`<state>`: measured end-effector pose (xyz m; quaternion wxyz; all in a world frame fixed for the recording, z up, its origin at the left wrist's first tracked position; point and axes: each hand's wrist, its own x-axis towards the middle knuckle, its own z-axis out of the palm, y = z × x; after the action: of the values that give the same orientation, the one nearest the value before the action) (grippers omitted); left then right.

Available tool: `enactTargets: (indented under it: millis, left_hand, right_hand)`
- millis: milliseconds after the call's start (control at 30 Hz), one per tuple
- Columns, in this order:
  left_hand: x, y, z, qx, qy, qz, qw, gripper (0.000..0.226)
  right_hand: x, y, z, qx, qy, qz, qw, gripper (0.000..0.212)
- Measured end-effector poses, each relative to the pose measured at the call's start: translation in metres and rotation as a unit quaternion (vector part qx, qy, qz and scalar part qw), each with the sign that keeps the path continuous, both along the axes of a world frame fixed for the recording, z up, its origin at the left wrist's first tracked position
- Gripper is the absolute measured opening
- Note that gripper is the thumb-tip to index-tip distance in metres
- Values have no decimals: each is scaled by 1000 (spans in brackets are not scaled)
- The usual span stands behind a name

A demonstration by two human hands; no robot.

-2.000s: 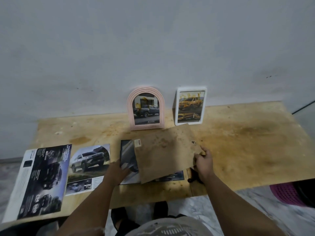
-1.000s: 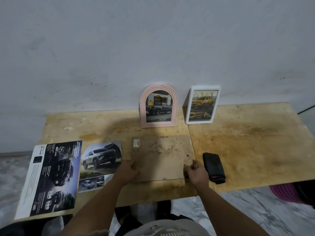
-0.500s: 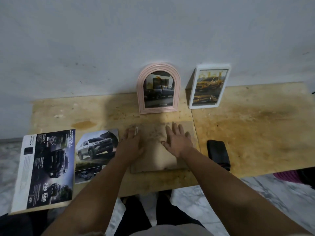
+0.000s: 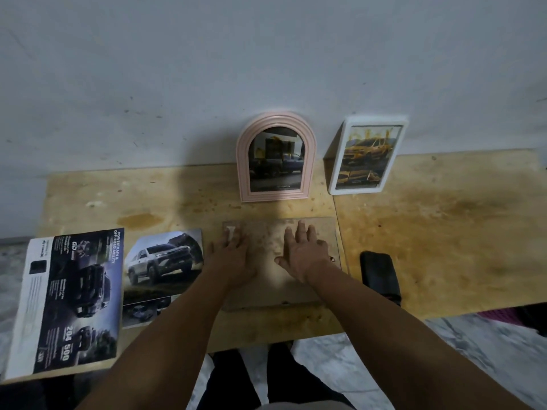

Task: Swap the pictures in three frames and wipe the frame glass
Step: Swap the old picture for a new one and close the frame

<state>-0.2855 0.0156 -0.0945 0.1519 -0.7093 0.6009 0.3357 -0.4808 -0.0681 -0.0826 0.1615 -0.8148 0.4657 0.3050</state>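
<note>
A frame lies face down on the wooden table [image 4: 444, 232], its brown backing board [image 4: 266, 241] upward. My left hand [image 4: 231, 255] rests flat on the board's left part. My right hand [image 4: 305, 253] presses flat on its right part, fingers spread. Against the wall stand a pink arched frame [image 4: 276, 156] with a dark truck picture and a white rectangular frame [image 4: 367, 155] with a yellow car picture. A loose picture of a white SUV [image 4: 161, 273] lies left of the board. A folded black cloth [image 4: 380, 275] lies to its right.
A large dark car brochure [image 4: 68, 300] lies at the table's left front corner, overhanging the edge. The grey wall [image 4: 266, 69] runs directly behind the table. A pink basket [image 4: 500, 316] shows on the floor at the right below the table edge.
The backing board, held tilted above a picture 2 s ago, now lies flat. Both hands went from gripping its front edges to lying flat on top. The black cloth came into view.
</note>
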Motion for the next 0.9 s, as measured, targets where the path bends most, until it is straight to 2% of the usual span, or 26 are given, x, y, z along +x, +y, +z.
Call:
enactTargets:
  millis: [167,300,400,533,900]
  left_hand:
    - [-1,-3,1,13,0,11,1000,102]
    - [-4,1,4,-28,-22,-3,999,95]
    - [-3,1,5,-56,-27,-16,998,88]
    - [-3,-1,-2,-56,-11,-33,998,89]
    - [9,-12,3,-55,-6,-31,998,83]
  right_hand:
    - [4,-10,8,0,-8,0,1000,80]
    - [7,-4,7,-27,34,38,998,85]
    - [12,3,5,-54,1,84,995,86]
    - [11,9,-4,9,-66,90,994,88]
    - [13,-5,4,41,-74,70,994,83]
